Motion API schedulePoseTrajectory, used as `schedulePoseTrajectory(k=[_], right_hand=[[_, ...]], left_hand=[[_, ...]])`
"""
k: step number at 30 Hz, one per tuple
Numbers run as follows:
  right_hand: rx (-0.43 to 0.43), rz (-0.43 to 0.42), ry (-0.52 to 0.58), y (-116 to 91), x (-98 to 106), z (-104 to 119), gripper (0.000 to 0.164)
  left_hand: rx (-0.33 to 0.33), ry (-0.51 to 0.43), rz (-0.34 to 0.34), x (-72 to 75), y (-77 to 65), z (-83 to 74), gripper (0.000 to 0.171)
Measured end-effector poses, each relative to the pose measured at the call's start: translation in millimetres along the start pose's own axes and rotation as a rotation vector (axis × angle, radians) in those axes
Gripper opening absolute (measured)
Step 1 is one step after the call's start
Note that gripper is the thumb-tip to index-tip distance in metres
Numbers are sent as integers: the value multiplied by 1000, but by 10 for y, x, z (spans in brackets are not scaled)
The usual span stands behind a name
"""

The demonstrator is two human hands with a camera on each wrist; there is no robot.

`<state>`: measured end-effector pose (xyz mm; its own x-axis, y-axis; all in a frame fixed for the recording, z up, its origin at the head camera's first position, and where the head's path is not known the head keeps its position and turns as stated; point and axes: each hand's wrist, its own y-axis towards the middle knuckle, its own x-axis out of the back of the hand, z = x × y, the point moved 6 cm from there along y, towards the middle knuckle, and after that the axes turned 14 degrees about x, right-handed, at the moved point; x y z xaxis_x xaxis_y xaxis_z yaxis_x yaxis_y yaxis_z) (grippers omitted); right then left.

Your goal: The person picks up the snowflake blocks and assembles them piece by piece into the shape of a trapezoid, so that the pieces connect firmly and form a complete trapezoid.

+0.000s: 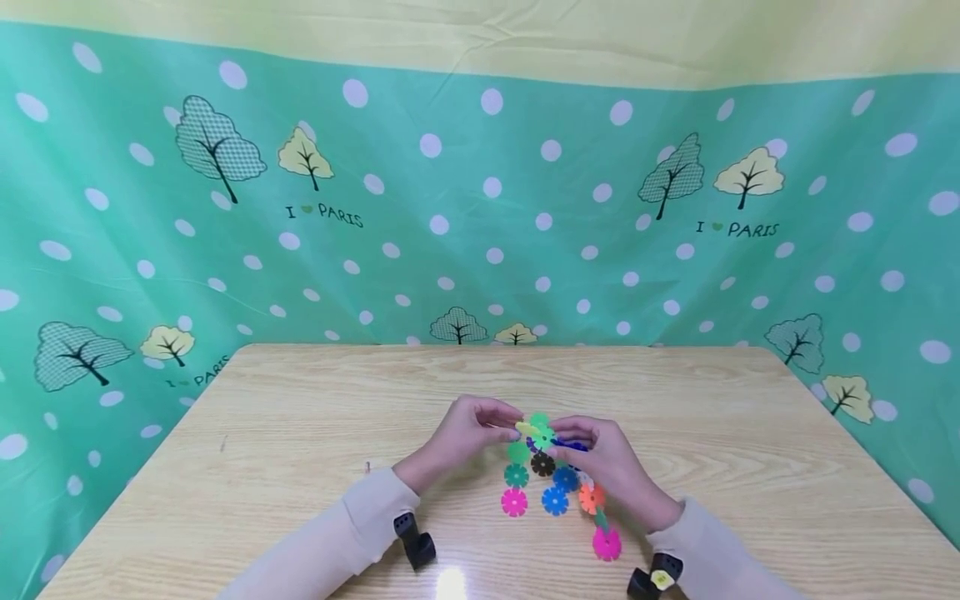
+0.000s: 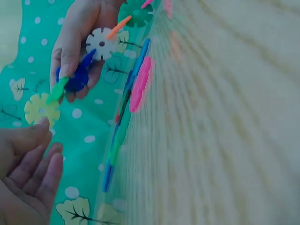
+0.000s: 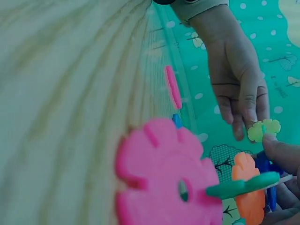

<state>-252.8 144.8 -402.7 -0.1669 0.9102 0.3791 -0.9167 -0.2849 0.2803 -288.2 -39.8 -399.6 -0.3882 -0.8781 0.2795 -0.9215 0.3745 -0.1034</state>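
Between its thumb and fingertips, my left hand pinches a yellow flower-shaped notched disc. This disc meets a light green disc edge-on, at the end of a linked chain. My right hand grips the chain at the green and dark blue discs, thumb on top. From there the chain runs on through a white disc, an orange disc and a green disc. A pink disc ends it, hanging low near the right forearm.
Several loose discs lie on the wooden table below the hands, among them a pink disc, a teal disc, a black disc and a blue disc. Behind the table hangs a green dotted cloth.
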Motion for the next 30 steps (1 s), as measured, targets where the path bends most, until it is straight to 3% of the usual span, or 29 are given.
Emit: schedulePoseTrajectory(k=[5, 15, 23, 30], right_hand=[[-14, -20, -7, -10, 25, -10, 40], [8, -13, -3, -9, 49, -12, 39], [34, -16, 9, 6, 62, 2, 38], [42, -21, -14, 36, 63, 4, 33]], left_hand=[[114, -46, -24, 67, 76, 151, 31], [184, 52, -36, 76, 175, 271, 31], [164, 153, -74, 48, 249, 317, 28], [160, 253, -83, 18, 267, 265, 31]])
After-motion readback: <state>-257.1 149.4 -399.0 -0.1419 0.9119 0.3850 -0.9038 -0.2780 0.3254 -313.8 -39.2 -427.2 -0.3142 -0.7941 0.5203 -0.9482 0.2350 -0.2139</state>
